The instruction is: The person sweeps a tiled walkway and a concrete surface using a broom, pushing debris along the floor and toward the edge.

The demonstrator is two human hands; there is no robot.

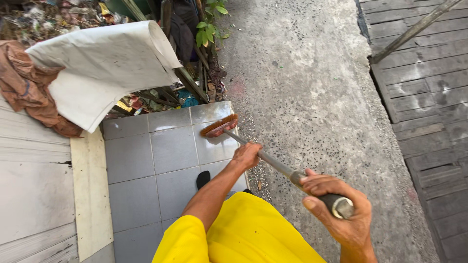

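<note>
Below, line by line, is the head view.

Left hand: the left hand (247, 155), at centre frame, is wrapped around the middle of the broom handle (273, 163), fingers closed on the metal shaft.
Right hand: the right hand (341, 209), lower right of the frame, is clamped on the dark grip at the handle's upper end, thumb lying along it.
Broom: the broom head (219, 126), with reddish-brown bristles, rests on the far right corner of the grey tiled step (151, 170), just above centre; the handle slants from there down to the lower right.
Clothing: a yellow sleeve (234, 234) fills the bottom centre; a dark shoe tip (203, 178) shows on the tiles.
Ground: the concrete path (312, 97) runs up the middle right, with small dark specks near the step's edge.
Surroundings: a white sheet (107, 68) and a brown cloth (24, 87) hang at upper left; dark wooden planks (429, 83) sit at the right edge.
</note>
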